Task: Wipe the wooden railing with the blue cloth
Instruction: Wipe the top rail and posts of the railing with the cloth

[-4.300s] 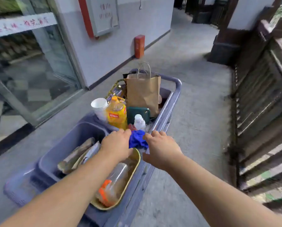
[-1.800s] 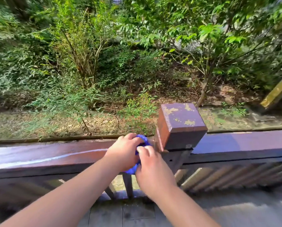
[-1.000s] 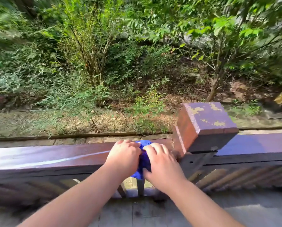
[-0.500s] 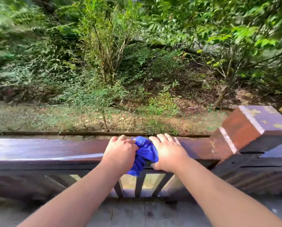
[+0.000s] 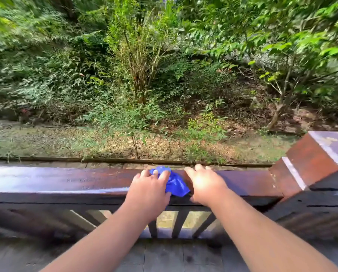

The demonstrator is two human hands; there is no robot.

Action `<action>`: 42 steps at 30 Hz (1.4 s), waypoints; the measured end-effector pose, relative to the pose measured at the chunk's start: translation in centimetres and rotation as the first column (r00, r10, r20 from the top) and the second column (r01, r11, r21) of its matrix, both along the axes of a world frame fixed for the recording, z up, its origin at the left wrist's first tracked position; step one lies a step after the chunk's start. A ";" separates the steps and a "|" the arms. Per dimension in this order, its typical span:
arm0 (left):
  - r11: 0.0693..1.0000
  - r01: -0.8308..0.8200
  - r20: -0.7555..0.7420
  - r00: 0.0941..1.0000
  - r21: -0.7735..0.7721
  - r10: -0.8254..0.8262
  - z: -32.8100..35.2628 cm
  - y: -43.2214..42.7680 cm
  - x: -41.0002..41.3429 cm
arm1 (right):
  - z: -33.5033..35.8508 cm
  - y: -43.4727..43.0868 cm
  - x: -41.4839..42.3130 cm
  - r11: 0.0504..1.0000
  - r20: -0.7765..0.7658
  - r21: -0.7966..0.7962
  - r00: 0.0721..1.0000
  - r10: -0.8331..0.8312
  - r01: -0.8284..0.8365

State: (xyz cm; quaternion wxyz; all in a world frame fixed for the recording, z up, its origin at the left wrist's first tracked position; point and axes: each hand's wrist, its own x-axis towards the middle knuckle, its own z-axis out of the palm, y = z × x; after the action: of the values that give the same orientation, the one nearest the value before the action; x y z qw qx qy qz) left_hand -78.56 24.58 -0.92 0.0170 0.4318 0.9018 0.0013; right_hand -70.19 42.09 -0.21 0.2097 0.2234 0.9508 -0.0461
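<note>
The dark brown wooden railing (image 5: 66, 181) runs across the view at waist height. A crumpled blue cloth (image 5: 176, 185) lies on its top face, near the middle. My left hand (image 5: 150, 191) presses down on the cloth's left part, with its fingers over the fabric. My right hand (image 5: 205, 185) rests on the rail just right of the cloth, fingers draped over the far edge. It touches the cloth's right edge. I cannot tell whether it pins the cloth.
A square wooden post cap (image 5: 321, 160) rises from the railing at the far right. Slats (image 5: 180, 222) run below the rail, above a plank floor (image 5: 164, 256). Beyond the rail lie a ditch, bare soil and dense shrubs (image 5: 140, 75).
My hands have moved left along the rail, away from the post. They have drawn apart, and the cloth now lies more spread out on the rail top under my left hand.
</note>
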 end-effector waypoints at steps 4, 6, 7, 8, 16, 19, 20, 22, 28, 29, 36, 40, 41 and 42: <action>0.986 -0.045 -0.012 0.999 -0.158 0.044 -1.2 2.1 1.8 | -0.3 0.3 -0.4 1.000 0.016 -0.001 1.000 0.001 -0.001; 0.979 -0.029 -0.009 1.000 -0.201 0.027 -1.7 1.9 2.3 | -0.7 -0.1 -0.6 1.000 0.033 0.008 0.999 -0.025 0.025; 0.982 -0.017 -0.007 1.000 -0.189 0.016 -1.9 1.4 2.3 | -1.0 -0.4 -0.8 0.999 0.039 0.016 0.998 -0.042 0.041; 0.986 -0.004 0.004 1.000 -0.164 0.005 -2.1 0.7 2.1 | -1.2 -0.7 -1.1 0.999 0.038 0.016 0.998 -0.052 0.051; 0.996 0.071 0.127 0.990 -0.050 -0.064 -3.1 -3.4 -1.1 | -1.4 -5.4 -4.3 0.994 -0.052 -0.095 0.998 0.044 -0.049; 0.996 0.090 0.116 0.990 -0.025 -0.086 -3.6 -5.5 -2.4 | -1.2 -7.6 -5.9 0.991 -0.049 -0.109 0.996 0.072 -0.077; 0.996 0.090 0.108 0.990 -0.008 -0.088 -3.8 -6.6 -3.0 | -1.1 -8.4 -6.5 0.991 -0.049 -0.108 0.996 0.077 -0.082; 0.997 0.078 0.103 0.991 0.025 -0.080 -4.1 -8.7 -4.3 | -0.9 -10.1 -7.9 0.990 -0.047 -0.115 0.996 0.081 -0.086; 0.995 0.082 0.104 0.991 0.053 -0.088 -3.7 -18.3 -10.8 | -1.0 -18.3 -12.8 0.990 -0.077 -0.069 0.991 0.114 -0.119; 0.995 0.079 0.093 0.992 0.063 -0.084 -3.5 -20.2 -12.1 | -1.1 -19.8 -13.8 0.991 -0.079 -0.055 0.990 0.118 -0.123; 0.991 0.037 0.069 0.997 0.128 -0.046 -3.3 -30.4 -19.3 | -0.9 -26.6 -19.3 0.999 -0.032 0.006 0.998 0.053 -0.052; 0.991 0.047 0.046 0.998 0.126 -0.053 -3.6 -32.9 -21.2 | -0.7 -26.8 -19.6 1.000 -0.004 0.001 1.000 0.010 -0.010; 0.990 0.049 0.044 0.998 0.133 -0.055 -3.6 -33.1 -21.4 | -0.6 -26.8 -19.7 1.000 -0.005 0.001 1.000 0.002 -0.002; 0.989 0.051 0.040 0.998 0.139 -0.057 -3.7 -33.1 -21.4 | -0.6 -26.9 -19.7 1.000 -0.007 -0.001 1.000 -0.004 0.004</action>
State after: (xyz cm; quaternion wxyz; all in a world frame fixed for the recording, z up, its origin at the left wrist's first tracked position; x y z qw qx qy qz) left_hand -99.99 -8.49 -4.63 0.0069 0.4561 0.8869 0.0727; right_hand -89.87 15.20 -0.80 0.2066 0.2253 0.9509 -0.0477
